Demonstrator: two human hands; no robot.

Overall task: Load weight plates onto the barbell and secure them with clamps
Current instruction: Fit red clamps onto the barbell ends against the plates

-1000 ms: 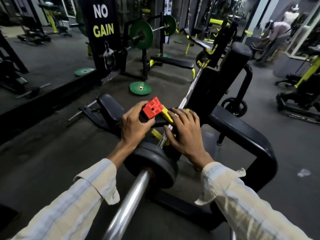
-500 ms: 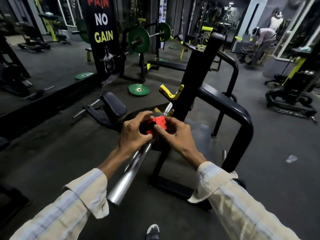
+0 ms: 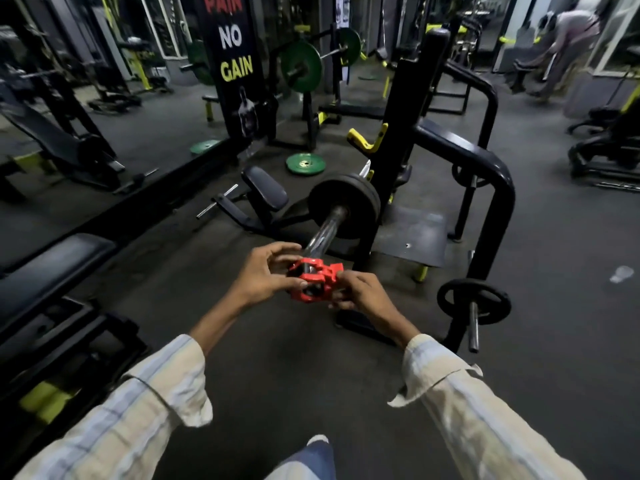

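From my remote seat I saw the barbell (image 3: 323, 233) sleeve running away from the camera, and I take it as my landmark. At its near end both hands met around the red clamp (image 3: 316, 279). The left hand (image 3: 265, 277) curled its fingers over the clamp's left side, thumb underneath; the right hand (image 3: 360, 292) pinched its right side, where a lever part stuck out. So each grip was closed on the clamp and on nothing else. The clamp's ring sat right at the sleeve's tip, but the fingers covered the joint, and I could not tell whether the bar had entered the ring or only lined up behind it.

Farther along the barbell a black weight plate (image 3: 343, 204) sat on the sleeve, well apart from the clamp. Whether it was one plate or two pressed together was hard to make out. Beyond the plate the barbell vanished behind the black rack upright (image 3: 398, 133), with a yellow hook (image 3: 369, 140) above.

To the right of the barbell a small black plate (image 3: 473, 301) hung on a storage peg. To the left, past the plate, a green plate (image 3: 306, 163) lay on the floor (image 3: 294, 368). A person in the distance was blurred. My striped sleeves were cut off by the lower edge.
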